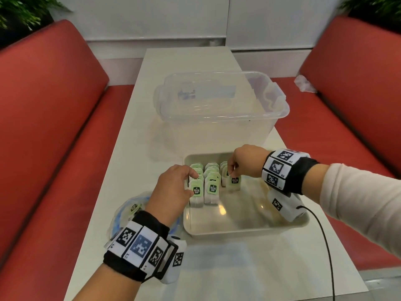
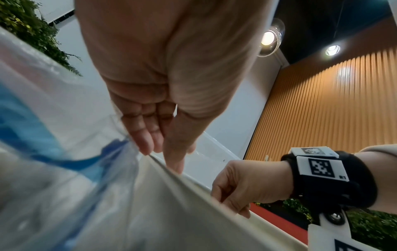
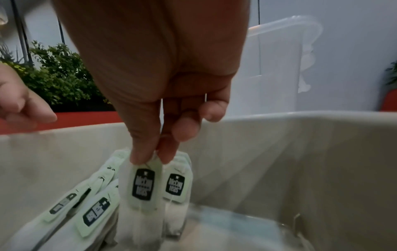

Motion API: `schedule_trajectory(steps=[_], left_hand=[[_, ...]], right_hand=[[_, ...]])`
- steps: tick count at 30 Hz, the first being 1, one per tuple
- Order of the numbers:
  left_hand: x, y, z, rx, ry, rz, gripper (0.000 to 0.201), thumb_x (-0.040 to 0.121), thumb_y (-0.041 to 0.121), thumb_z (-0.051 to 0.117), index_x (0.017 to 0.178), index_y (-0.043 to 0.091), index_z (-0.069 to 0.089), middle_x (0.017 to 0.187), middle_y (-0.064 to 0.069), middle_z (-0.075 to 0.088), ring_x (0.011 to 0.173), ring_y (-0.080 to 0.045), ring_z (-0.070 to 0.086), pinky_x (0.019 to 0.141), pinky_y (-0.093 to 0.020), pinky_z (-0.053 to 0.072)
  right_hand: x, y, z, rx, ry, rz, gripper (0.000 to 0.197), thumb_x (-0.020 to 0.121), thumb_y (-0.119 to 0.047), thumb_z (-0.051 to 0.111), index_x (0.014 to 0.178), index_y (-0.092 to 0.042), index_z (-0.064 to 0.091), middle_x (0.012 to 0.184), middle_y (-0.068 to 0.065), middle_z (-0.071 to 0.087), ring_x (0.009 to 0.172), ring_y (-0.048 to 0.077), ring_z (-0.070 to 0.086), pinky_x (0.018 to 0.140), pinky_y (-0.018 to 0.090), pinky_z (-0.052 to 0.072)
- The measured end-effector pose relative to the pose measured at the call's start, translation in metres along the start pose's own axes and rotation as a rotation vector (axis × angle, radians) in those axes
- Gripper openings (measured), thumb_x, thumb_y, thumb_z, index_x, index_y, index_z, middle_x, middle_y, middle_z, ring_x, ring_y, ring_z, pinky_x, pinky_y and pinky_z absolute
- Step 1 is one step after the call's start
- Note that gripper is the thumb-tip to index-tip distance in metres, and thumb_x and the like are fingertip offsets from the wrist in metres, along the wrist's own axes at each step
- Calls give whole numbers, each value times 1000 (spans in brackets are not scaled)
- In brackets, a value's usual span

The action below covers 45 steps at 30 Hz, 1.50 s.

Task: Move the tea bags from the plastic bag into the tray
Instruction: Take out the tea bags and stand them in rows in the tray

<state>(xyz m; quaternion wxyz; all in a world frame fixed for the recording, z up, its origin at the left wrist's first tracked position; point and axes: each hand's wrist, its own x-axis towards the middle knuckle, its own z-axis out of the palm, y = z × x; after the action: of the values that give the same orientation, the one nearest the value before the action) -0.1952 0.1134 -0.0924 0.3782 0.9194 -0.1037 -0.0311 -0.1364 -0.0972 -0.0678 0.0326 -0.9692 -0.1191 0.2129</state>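
A beige tray (image 1: 238, 228) sits on the table with tea bags standing in three rows at its far left. My right hand (image 1: 233, 173) pinches the top of one tea bag (image 1: 234, 184) at the front of the right row. The right wrist view shows thumb and forefinger of that hand (image 3: 150, 159) on the bag (image 3: 141, 195), whose bottom reaches the tray floor. My left hand (image 1: 194, 184) touches the left row (image 1: 196, 192), its fingers (image 2: 148, 144) straight over the tray rim (image 2: 193, 183). The plastic bag (image 1: 130, 211) lies under my left wrist with a tag inside.
A clear plastic bin (image 1: 217, 105) stands just beyond the tray. Red bench seats (image 1: 54, 148) flank the narrow white table (image 1: 217, 268). A black cable (image 1: 325, 246) runs from my right wrist over the table's near right. The tray's right half (image 1: 260, 205) holds no bags.
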Motion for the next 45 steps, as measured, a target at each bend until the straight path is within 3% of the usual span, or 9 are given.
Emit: schedule_trajectory(steps=[7,11,17,21,24,31,39,42,45], left_hand=[[3,-4,2,1,-8,-12,39,73,-6,69,98,23,62,101,10,53,91,-3,48,78,-9,37],[3,-6,2,2,-7,-11,39,73,-5,69,98,23,63,100,8,54,89,-3,49,70,-2,36],[3,-5,1,-7,-5,-26,38,73,-4,69,99,23,63,101,8,55,91,-4,50,80,-12,39],[3,-6,1,-8,-7,-27,38,74,-4,69,99,24,63,101,7,56,92,-5,51,81,-15,41],[3,-7,1,-3,-9,-21,37,73,-4,69,98,24,63,101,6,56,92,-5,51,79,-14,41],[1,-6,-2,-29,-23,-26,35,75,-3,67,97,24,63,104,6,59,93,-4,53,83,-16,44],[-15,-19,-69,-90,148,-25,21,77,6,70,80,26,63,83,13,68,73,3,63,68,-1,42],[-30,-28,-82,26,-102,-96,24,76,5,69,71,28,66,71,10,69,63,2,62,60,-6,46],[-39,-40,-63,291,-342,-72,28,81,2,59,90,24,73,90,10,72,73,7,62,69,-3,44]], right_hand=[[17,-7,3,-118,-15,50,10,85,-23,63,92,-23,70,77,-7,57,76,16,53,65,26,41],[20,-8,6,-155,45,66,17,85,-25,56,93,-21,70,93,2,68,82,23,61,65,28,45],[7,-3,1,-127,142,20,2,85,-23,55,85,-24,57,89,0,62,78,20,53,65,28,39],[0,-5,4,-170,-100,-94,12,85,-26,62,94,-23,68,87,-6,62,77,13,53,64,21,39],[5,-10,14,-256,-307,-137,28,87,-21,61,114,-25,65,108,-4,64,94,14,56,79,21,39],[19,-18,23,-326,-457,-168,46,91,-11,57,135,-16,50,136,0,53,123,20,49,100,25,36],[0,-27,5,-156,-142,-135,30,87,-27,61,117,-25,62,103,-4,62,94,15,56,84,26,44],[-20,-41,-7,-21,22,-143,26,87,-35,60,112,-27,64,103,-6,64,90,13,55,85,29,47],[-40,-63,-10,135,127,-159,20,87,-37,61,105,-29,66,97,-8,67,85,11,58,80,28,48]])
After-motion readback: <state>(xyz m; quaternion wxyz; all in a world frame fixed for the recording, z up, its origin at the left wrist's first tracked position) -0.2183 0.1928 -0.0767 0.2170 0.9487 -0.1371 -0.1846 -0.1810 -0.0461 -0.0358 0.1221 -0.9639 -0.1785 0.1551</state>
